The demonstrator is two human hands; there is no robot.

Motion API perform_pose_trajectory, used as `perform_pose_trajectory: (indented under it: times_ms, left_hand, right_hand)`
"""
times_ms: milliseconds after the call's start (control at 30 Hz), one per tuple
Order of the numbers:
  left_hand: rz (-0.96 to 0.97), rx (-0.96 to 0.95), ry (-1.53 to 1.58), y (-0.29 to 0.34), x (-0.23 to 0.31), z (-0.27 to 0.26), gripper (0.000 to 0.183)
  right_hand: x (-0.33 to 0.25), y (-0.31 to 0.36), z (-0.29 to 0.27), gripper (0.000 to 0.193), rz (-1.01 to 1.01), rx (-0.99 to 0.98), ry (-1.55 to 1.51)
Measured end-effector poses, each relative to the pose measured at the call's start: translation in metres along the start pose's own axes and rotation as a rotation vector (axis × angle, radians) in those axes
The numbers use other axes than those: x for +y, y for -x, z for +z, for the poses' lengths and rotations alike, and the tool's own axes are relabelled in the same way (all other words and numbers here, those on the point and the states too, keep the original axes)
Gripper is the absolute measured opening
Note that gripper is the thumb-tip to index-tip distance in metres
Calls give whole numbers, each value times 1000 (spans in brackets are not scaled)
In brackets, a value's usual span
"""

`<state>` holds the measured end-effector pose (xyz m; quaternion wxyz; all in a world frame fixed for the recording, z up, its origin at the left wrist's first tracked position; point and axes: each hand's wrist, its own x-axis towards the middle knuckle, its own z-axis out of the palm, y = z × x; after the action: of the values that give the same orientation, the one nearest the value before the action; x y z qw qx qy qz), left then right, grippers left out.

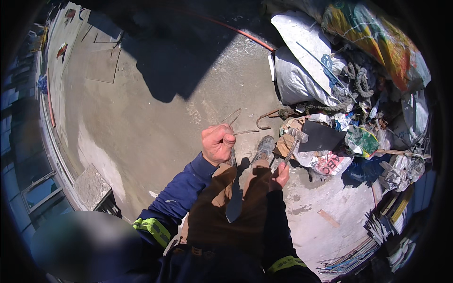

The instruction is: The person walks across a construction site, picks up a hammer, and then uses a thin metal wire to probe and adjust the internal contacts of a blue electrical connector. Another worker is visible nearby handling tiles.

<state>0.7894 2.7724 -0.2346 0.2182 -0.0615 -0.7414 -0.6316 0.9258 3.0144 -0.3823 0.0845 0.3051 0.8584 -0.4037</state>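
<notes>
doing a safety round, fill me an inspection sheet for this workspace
Surface: patchy concrete floor, part sunlit, part shadowed
Job's things: bent wire and hammer, both held
Clutter: white bag, rope and mixed scrap at right; rusty hook beside it
Hands: left hand closed on wire; right hand closed on hammer
Cables: red line near top, cable or hose unclear
Surroundings: windows and slab at left

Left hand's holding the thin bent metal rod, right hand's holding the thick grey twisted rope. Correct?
Not the rope: in the head view, the right hand holds a hammer with a pale cylindrical head. The left hand does hold the thin bent metal rod.
</notes>
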Motion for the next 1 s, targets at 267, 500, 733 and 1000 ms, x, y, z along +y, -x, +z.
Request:
perform_pose_trajectory:
  times_ms: [267, 500, 733, 1000]
  left_hand:
    - [204, 129, 162, -52, 74, 17, 42]
    - [-412, -78, -350, 17, 42, -39, 41]
    - [-1383, -516, -1198, 253, -63, -275, 35]
    - [-654, -1814, -1410, 247, -45, -344, 26]
  right_hand:
    - [-43, 5, -44, 36, -101, 80, -36]
    - [17, -3, -94, 38, -100, -50, 300]
    - [206, 91, -154, 40, 268, -575, 819]
    - [290, 365, -242, 26, 941, -408, 138]
